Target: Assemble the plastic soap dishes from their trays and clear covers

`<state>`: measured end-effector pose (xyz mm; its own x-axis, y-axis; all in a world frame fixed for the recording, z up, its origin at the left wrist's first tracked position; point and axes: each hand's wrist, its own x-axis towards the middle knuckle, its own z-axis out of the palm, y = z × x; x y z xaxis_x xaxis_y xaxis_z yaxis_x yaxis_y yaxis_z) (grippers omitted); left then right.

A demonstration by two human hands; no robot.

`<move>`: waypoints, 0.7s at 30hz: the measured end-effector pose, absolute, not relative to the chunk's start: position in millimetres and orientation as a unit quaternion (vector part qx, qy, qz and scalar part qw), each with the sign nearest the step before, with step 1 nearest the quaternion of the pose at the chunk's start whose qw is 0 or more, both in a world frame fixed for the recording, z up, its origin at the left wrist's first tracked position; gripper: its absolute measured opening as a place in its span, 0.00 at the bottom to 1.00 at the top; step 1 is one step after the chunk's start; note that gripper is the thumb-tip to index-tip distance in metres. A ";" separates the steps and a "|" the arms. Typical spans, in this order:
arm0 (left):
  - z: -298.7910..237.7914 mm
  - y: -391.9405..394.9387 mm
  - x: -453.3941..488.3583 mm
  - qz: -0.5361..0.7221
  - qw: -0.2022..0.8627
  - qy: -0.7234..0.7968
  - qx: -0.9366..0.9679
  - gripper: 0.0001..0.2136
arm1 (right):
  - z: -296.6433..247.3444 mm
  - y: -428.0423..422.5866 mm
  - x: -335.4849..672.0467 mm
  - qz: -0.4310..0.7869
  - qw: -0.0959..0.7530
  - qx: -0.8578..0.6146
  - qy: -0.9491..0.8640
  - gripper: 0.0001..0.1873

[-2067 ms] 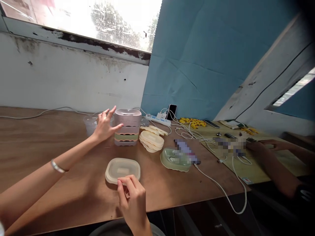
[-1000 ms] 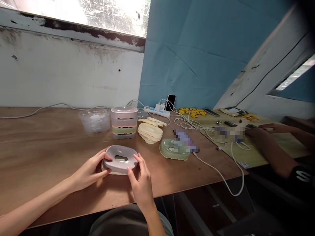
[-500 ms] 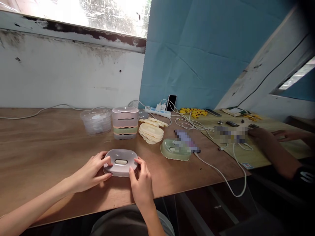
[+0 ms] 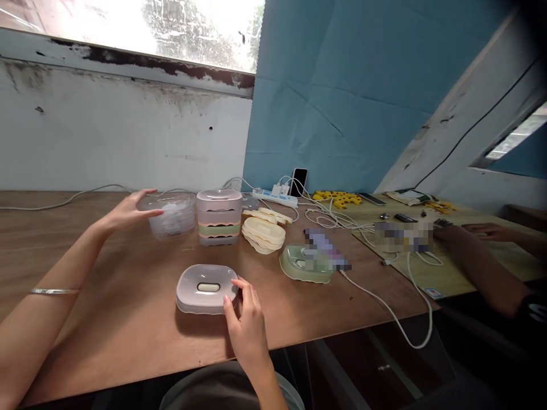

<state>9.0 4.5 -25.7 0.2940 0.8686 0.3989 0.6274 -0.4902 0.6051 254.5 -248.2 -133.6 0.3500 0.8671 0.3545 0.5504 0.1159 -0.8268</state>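
Observation:
A mauve-grey oval plastic box (image 4: 190, 291) with a pale oblong inset on its top sits near the table's front edge. My right hand (image 4: 248, 322) grips its right end, thumb at the front and fingers at the far side. Farther back on the left, my left hand (image 4: 132, 213) is open at the left rim of a clear round tub (image 4: 179, 230). Its thumb and fingers are spread; whether they touch the rim I cannot tell. Whitish translucent pieces lie inside the tub. Beside it stands a stack of similar oval boxes (image 4: 219, 216) in mauve and green.
Cream wavy-edged pieces (image 4: 262, 234) lie right of the stack. A green oval box (image 4: 294, 273) stands by a blurred phone (image 4: 327, 247). White cables run from a power strip (image 4: 276, 197). Another person's arm (image 4: 482, 267) rests on the table at the right.
My left hand has let go of the mauve-grey box and moved back and left to the clear tub. My right hand has stayed on the box.

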 end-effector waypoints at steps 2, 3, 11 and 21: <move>-44.5 8.8 5.8 0.377 0.198 0.477 0.769 0.37 | -134.0 -248.3 254.5 0.154 0.506 -0.646 -0.551 0.14; -52.6 8.1 5.3 0.396 0.207 0.474 0.759 0.34 | -134.3 -248.3 254.6 0.151 0.506 -0.645 -0.552 0.14; -40.8 -25.9 5.1 0.574 0.237 0.426 0.658 0.27 | -134.0 -248.6 254.2 0.144 0.512 -0.645 -0.548 0.16; -73.3 -109.6 67.6 0.302 0.563 0.438 0.632 0.24 | -135.6 -250.9 256.8 0.237 0.566 -0.587 -0.529 0.33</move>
